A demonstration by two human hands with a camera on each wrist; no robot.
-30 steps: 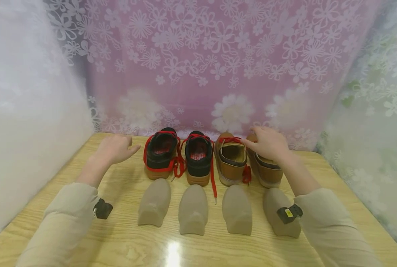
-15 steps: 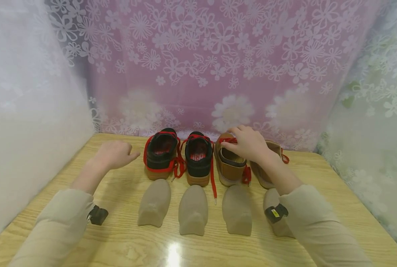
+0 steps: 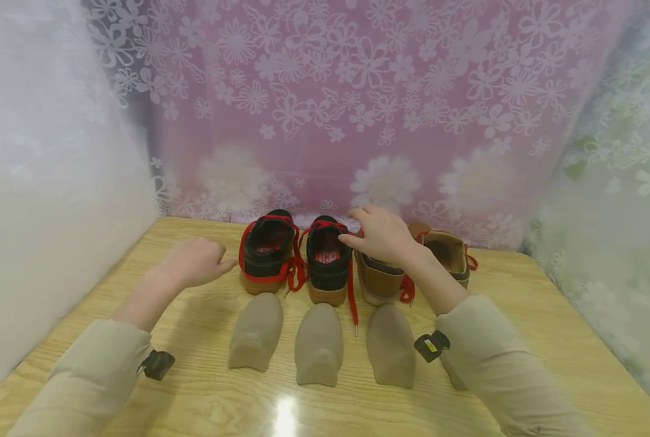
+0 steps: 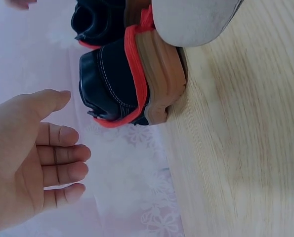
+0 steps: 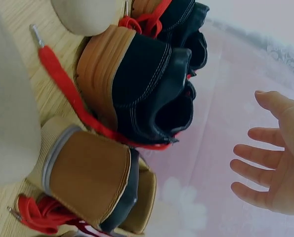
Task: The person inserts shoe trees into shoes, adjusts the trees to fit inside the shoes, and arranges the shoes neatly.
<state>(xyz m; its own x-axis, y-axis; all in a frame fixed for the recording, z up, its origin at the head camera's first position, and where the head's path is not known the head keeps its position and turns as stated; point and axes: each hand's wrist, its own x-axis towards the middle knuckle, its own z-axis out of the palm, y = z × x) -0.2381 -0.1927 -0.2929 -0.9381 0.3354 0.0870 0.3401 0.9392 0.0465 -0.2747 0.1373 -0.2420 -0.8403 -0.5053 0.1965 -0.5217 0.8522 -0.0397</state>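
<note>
My left hand [image 3: 196, 261] hovers left of a black shoe [image 3: 267, 255] with a red lace, its fingers loosely bent and holding nothing. Over the left brown shoe [image 3: 379, 285] my right hand [image 3: 382, 237] hangs in the air, fingers relaxed and apart, hiding part of that shoe's opening and lace. In the right wrist view a gap shows between the right hand and both the second black shoe [image 5: 142, 84] and the brown one. The other brown shoe [image 3: 445, 252] stands to the right, partly behind the forearm. All the shoes have their heels toward me.
In front of the shoes lies a row of beige molded shoe inserts [image 3: 319, 343], the rightmost mostly hidden by the right sleeve. Loose red laces [image 3: 352, 291] trail onto the wooden table [image 3: 210, 388]. A pink flowered curtain [image 3: 325, 121] closes off the back; pale sheets hang at both sides.
My right hand has moved left, from above the right brown shoe to above the left one. The left hand has lowered slightly toward me. Shoes and inserts have stayed in place.
</note>
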